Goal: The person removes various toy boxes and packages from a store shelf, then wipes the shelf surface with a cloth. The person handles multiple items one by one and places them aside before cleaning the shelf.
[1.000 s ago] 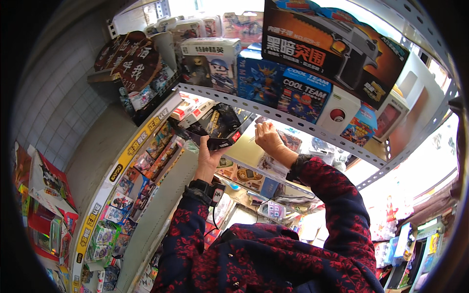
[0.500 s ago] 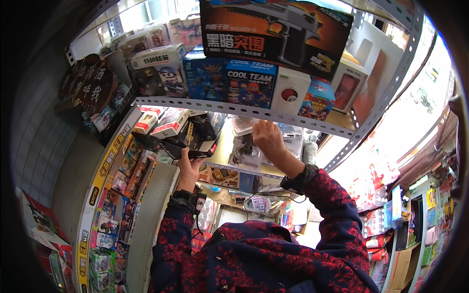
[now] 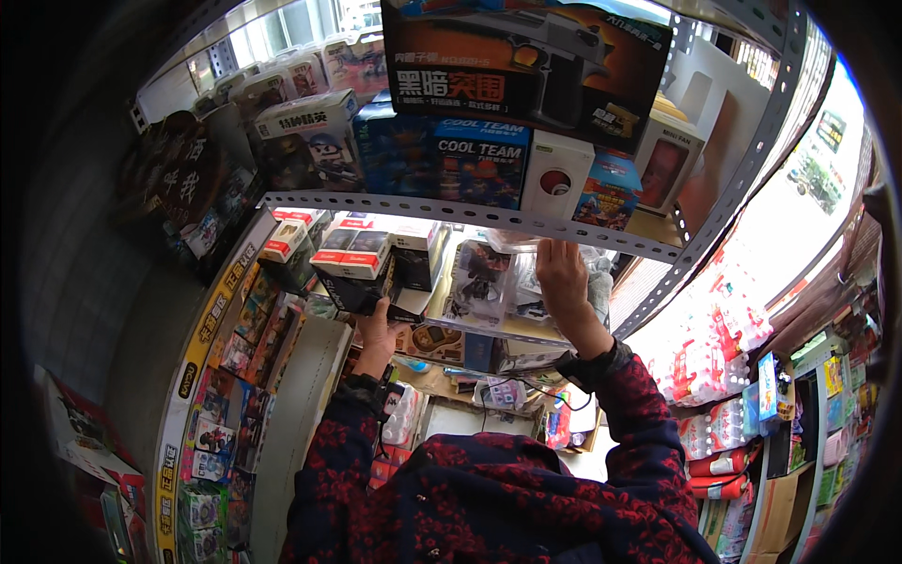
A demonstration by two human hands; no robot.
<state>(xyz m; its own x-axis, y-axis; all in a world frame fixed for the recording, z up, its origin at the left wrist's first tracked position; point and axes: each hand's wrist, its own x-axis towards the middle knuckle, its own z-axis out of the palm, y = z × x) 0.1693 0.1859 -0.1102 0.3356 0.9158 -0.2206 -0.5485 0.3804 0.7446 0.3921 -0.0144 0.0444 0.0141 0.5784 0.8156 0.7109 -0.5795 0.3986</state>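
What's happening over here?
A person in a dark jacket with red flowers has both hands at a shelf of packaged goods. The left hand is at the front of some black boxes with red-and-white tops. The right hand is raised beside clear plastic packs; whether it grips one is unclear. Boxed toys stand on the shelf above.

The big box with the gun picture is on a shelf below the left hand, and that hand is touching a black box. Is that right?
Not below: the big box with the gun picture is on the shelf above the left hand, as the head view shows. That hand is touching a black box, just as you said.
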